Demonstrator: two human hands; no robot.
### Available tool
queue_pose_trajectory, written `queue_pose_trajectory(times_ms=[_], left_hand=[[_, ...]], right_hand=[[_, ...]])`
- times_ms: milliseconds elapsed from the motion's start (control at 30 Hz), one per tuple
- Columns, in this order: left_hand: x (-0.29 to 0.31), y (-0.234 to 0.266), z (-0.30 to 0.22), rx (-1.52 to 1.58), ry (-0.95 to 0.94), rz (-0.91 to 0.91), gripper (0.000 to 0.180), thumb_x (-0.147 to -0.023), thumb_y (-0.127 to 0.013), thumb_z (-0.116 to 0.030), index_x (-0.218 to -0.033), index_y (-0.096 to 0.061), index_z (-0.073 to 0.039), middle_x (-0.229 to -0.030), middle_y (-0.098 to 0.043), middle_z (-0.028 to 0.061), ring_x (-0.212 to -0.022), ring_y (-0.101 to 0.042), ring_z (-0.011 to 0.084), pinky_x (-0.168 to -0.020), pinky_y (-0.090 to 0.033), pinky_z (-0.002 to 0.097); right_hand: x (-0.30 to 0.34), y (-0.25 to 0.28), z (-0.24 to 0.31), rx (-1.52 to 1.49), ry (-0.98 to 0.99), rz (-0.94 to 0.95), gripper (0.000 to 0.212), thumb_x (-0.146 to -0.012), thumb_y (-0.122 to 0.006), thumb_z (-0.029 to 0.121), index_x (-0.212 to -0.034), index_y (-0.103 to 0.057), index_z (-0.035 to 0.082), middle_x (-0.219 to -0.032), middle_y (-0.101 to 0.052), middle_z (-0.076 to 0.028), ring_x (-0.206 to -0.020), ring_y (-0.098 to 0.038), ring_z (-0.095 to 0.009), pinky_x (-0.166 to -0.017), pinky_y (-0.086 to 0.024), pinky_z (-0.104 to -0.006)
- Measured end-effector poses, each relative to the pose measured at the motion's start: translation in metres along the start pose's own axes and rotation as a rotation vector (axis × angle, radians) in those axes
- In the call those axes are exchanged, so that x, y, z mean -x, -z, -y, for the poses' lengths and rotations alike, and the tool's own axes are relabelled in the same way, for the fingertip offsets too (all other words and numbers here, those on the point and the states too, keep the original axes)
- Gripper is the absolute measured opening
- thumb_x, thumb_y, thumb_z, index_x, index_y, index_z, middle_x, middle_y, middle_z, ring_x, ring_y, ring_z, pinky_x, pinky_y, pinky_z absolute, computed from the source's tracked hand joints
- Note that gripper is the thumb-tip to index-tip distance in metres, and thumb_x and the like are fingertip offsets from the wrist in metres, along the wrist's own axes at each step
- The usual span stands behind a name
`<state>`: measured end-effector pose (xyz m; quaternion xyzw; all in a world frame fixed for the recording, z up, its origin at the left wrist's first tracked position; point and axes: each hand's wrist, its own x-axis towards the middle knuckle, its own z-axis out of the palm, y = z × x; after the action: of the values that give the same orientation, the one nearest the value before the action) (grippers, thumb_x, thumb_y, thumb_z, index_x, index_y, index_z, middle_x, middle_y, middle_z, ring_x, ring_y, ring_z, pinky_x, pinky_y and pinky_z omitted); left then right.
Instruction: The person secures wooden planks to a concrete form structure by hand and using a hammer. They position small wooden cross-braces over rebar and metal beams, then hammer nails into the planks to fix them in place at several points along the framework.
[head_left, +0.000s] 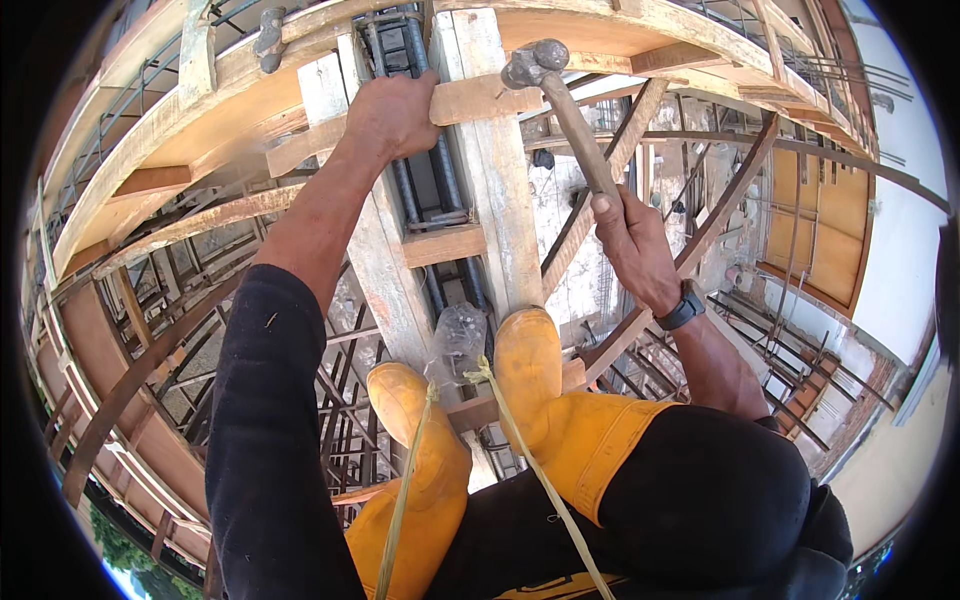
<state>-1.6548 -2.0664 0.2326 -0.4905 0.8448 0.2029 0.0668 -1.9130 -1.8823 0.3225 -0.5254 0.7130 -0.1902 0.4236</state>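
Your right hand (637, 248) wraps the hammer (580, 130) handle, head toward eleven o'clock. Your left hand (392, 116) curls over a wooden strip (482, 100); its hidden fingers' hold can't be told. Yellow print (562, 586), six o'clock, is cut off.

1. The hammer head (536, 64) was dull metal, its handle (582, 138) smooth wood.
2. The crosspiece (484, 99) was bare, matt wood.
3. The beams (504, 200) were rough, chalky-surfaced wood.
4. The boots (527, 368) looked rubbery and scuffed.
5. The sleeve (268, 410) was matt cloth.
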Motion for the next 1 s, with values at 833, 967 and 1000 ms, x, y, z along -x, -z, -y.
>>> queue_pose_trajectory(times_ms=[833, 967, 1000], left_hand=[[-0.009, -0.009, 0.005, 0.018, -0.046, -0.033, 0.040, -0.074, -0.067, -0.018, -0.111, -0.063, -0.004, -0.090, -0.072, 0.0191, -0.088, -0.071, 0.0357, -0.077, -0.058, 0.0465], [0.010, -0.009, 0.024, 0.015, 0.002, -0.026, 0.040, -0.073, -0.066, -0.016, -0.111, -0.062, -0.003, -0.090, -0.072, 0.0190, -0.087, -0.071, 0.0363, -0.076, -0.058, 0.0464], [0.013, -0.012, 0.024, 0.021, 0.007, -0.019, 0.040, -0.073, -0.066, -0.016, -0.111, -0.062, -0.003, -0.090, -0.072, 0.0190, -0.087, -0.071, 0.0363, -0.076, -0.058, 0.0464]], right_hand=[[-0.010, 0.004, -0.003, -0.106, -0.092, -0.026, 0.054, -0.103, -0.046, 0.054, -0.087, -0.056, 0.004, -0.064, -0.045, 0.003, -0.057, -0.041, -0.006, -0.050, -0.035, -0.0263], [0.003, 0.030, 0.055, -0.591, 0.312, -0.095, 0.078, -0.085, -0.043, 0.084, -0.099, -0.045, 0.007, -0.067, -0.043, -0.001, -0.052, -0.040, -0.010, -0.047, -0.036, -0.0251], [0.001, 0.025, 0.061, -0.670, 0.530, -0.085, 0.078, -0.084, -0.043, 0.085, -0.098, -0.044, 0.008, -0.067, -0.043, -0.001, -0.052, -0.040, -0.010, -0.047, -0.037, -0.0256]])
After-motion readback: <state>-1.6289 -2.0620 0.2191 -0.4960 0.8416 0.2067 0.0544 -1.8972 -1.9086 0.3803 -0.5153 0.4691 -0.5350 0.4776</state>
